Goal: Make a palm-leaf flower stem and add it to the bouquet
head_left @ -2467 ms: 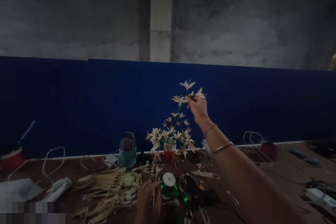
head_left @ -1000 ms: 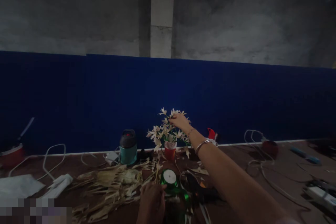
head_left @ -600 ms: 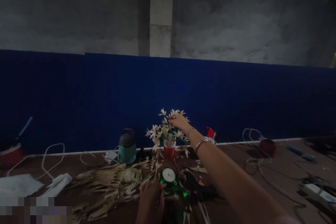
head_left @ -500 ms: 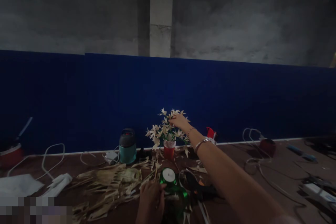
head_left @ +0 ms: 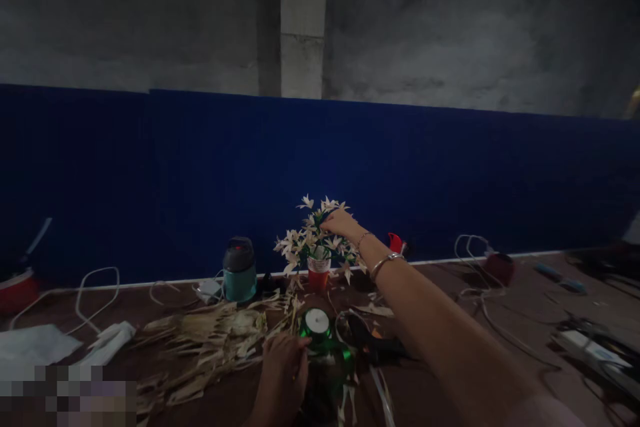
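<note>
A bunch of cream-white flowers on green stems [head_left: 297, 240] stands in a red cup with a pale rim [head_left: 319, 279]. My right hand [head_left: 341, 221], with bracelets at the wrist, reaches to the top of the bunch. Its fingers are pinched together at a flower stem, mostly hidden among the blooms. Lower down, my left hand [head_left: 284, 365] hovers or rests close to the table, fingers curled in; what they hold, if anything, is hidden. Just beyond it lies a shiny green roll with a white centre [head_left: 317, 321], its green band trailing to the right.
Dried, pale husk-like strips [head_left: 215, 333] spread to the left. Behind them stands a teal jar with a dark lid [head_left: 240, 273]. A black glue gun [head_left: 373, 340] lies near the green roll. White cables [head_left: 100, 287] loop on both sides, and a blue partition [head_left: 200, 167] closes off the back.
The whole view has shifted slightly, so things appear a little higher and further left. My right hand stays at the flowers, and my left hand remains low beside the roll.
</note>
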Demonstrator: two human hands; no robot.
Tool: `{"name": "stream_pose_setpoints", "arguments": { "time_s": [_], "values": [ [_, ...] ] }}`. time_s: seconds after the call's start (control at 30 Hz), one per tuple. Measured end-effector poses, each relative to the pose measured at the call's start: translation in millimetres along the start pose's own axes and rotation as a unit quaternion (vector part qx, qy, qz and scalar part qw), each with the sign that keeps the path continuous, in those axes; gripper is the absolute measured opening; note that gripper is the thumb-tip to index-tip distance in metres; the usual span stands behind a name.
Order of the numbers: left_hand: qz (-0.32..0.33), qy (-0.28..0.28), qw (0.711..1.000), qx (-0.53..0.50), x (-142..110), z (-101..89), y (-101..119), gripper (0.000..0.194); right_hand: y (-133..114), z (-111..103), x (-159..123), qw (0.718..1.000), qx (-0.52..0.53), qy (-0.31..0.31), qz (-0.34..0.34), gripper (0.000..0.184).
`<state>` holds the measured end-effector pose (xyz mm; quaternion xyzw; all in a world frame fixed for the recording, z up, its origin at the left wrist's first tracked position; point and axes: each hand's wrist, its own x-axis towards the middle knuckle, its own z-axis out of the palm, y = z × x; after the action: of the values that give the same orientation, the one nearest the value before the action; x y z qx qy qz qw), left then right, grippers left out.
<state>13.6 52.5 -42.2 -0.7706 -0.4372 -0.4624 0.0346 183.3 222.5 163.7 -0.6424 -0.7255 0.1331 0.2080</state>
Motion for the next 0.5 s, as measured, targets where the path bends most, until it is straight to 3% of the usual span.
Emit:
{"name": "stream_pose_setpoints", "arguments": {
  "time_s": [0.17,0.3,0.4,0.47,0.5],
  "values": [
    [-0.024,-0.048,0.998,-0.017,0.2,-0.4,-2.3,0.023,-10.3,-27.0,-18.8,0.997,-0.031,0.058,-0.026,0.01],
    [-0.083,-0.111,0.99,-0.003,4.7,-4.1,-4.2,0.023,-18.5,-49.6,-87.3,0.981,-0.028,0.176,-0.083,0.019],
    [-0.122,-0.158,0.98,0.027,10.8,-8.3,-0.8,0.036,-11.1,-31.4,-151.9,0.924,0.054,0.313,-0.214,0.019],
    [-0.133,-0.19,0.971,0.056,15.1,-9.5,3.4,0.048,4.3,1.1,-179.5,0.91,0.078,0.287,-0.289,0.014],
    [-0.136,-0.207,0.966,0.074,17.2,-9.4,5.6,0.049,14.3,21.1,-186.0,0.92,0.064,0.25,-0.294,0.014]
  ]
}}
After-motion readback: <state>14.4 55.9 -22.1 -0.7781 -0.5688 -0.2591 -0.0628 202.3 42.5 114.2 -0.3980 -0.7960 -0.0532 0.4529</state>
